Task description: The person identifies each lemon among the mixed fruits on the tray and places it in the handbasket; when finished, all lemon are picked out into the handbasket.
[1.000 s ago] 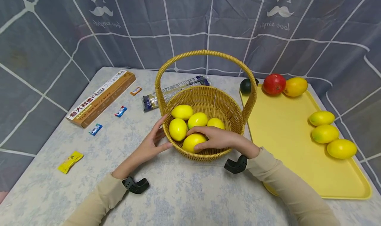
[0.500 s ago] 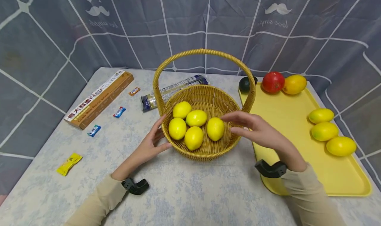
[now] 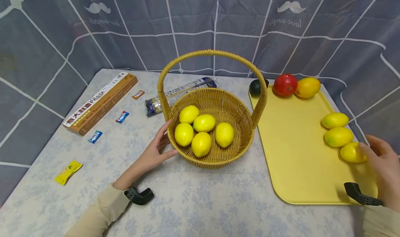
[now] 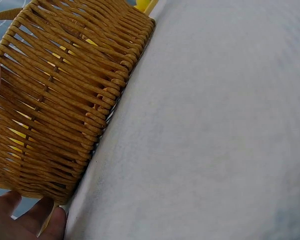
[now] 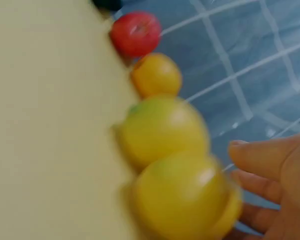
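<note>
The wicker basket (image 3: 212, 126) on the desk (image 3: 200, 202) is stiff; the left hand (image 3: 154, 152) steadies its side, grip spread. The right hand (image 3: 379, 160), fingers loosely spread, nears the nearest lemon (image 3: 351, 152) on the yellow tray (image 3: 297, 153): firm, smooth, best cupped around its middle.

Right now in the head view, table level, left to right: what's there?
Yellow candy packet → pasta box → left hand → wicker basket holding lemons → yellow tray → row of three yellow fruits → right hand.
</note>
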`<state>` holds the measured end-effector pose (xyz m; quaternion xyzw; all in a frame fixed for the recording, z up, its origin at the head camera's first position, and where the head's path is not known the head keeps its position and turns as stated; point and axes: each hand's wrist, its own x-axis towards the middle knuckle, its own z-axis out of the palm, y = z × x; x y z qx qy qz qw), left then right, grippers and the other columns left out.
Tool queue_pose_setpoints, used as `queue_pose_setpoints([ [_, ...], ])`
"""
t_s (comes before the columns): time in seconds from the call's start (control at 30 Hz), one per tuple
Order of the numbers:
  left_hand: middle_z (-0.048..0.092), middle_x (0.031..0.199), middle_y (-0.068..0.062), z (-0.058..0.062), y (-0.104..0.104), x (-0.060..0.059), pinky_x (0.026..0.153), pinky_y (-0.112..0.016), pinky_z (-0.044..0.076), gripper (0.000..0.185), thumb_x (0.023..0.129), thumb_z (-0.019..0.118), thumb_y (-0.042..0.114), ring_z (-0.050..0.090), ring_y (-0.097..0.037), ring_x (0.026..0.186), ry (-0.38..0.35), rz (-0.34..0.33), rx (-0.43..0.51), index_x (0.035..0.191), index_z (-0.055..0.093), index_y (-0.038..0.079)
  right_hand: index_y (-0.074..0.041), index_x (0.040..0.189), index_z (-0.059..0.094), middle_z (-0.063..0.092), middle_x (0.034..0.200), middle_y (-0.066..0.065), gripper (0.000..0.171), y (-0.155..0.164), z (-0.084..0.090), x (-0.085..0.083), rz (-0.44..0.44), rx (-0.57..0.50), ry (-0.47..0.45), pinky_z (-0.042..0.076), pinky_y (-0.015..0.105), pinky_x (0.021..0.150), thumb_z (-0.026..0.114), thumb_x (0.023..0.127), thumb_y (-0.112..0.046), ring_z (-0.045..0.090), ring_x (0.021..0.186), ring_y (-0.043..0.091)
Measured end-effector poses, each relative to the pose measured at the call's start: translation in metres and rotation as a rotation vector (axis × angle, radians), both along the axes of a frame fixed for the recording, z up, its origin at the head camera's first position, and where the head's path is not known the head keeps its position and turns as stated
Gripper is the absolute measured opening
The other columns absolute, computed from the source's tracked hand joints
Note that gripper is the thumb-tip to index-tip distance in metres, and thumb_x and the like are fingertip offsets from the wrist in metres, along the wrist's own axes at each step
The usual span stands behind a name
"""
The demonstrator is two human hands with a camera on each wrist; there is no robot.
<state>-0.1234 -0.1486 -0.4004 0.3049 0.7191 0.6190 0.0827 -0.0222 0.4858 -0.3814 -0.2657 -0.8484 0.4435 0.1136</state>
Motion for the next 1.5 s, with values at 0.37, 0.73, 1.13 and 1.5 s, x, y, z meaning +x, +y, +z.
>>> queue_pose_setpoints([
  [0.37, 0.006, 0.155, -0.002, -0.001, 0.0, 0.001, 0.105, -0.044, 0.03, 0.084, 0.09, 0.064, 0.006, 0.027, -0.032, 0.133, -0.003, 0.006, 0.007, 0.152, 0.01, 0.021, 0.008, 0.145, 0.009, 0.018, 0.138, 0.041, 0.077, -0.051, 0.025, 0.001, 0.07, 0.214, -0.166, 0.027, 0.041, 0.1, 0.05, 0.095, -0.032, 0.027, 0.11, 0.051],
  [0.73, 0.008, 0.155, -0.003, 0.002, 0.0, -0.001, 0.105, -0.044, 0.03, 0.083, 0.089, 0.066, 0.013, 0.029, -0.032, 0.133, 0.015, -0.005, 0.002, 0.152, 0.011, 0.02, -0.017, 0.135, 0.047, 0.048, 0.118, -0.002, 0.052, -0.033, 0.012, 0.003, -0.211, -0.501, 0.455, 0.044, 0.01, 0.078, 0.066, 0.088, -0.008, 0.049, 0.093, 0.003],
  [1.13, 0.006, 0.155, -0.002, 0.002, 0.0, 0.001, 0.105, -0.046, 0.029, 0.084, 0.089, 0.066, 0.013, 0.027, -0.033, 0.133, -0.002, 0.006, 0.005, 0.152, 0.011, 0.021, 0.004, 0.142, 0.03, 0.042, 0.133, 0.021, 0.049, -0.212, 0.097, -0.025, 0.894, -0.784, 0.555, 0.049, 0.027, 0.086, 0.047, 0.097, -0.001, 0.049, 0.113, 0.027],
  [1.5, 0.006, 0.155, 0.0, 0.002, 0.0, 0.001, 0.105, -0.046, 0.029, 0.084, 0.089, 0.066, 0.017, 0.027, -0.033, 0.133, -0.014, 0.007, -0.003, 0.152, 0.011, 0.023, -0.004, 0.14, 0.037, 0.039, 0.134, 0.014, 0.056, -0.315, 0.067, -0.078, 1.05, -0.606, -0.003, 0.048, 0.031, 0.086, 0.061, 0.092, -0.02, 0.048, 0.108, 0.028],
])
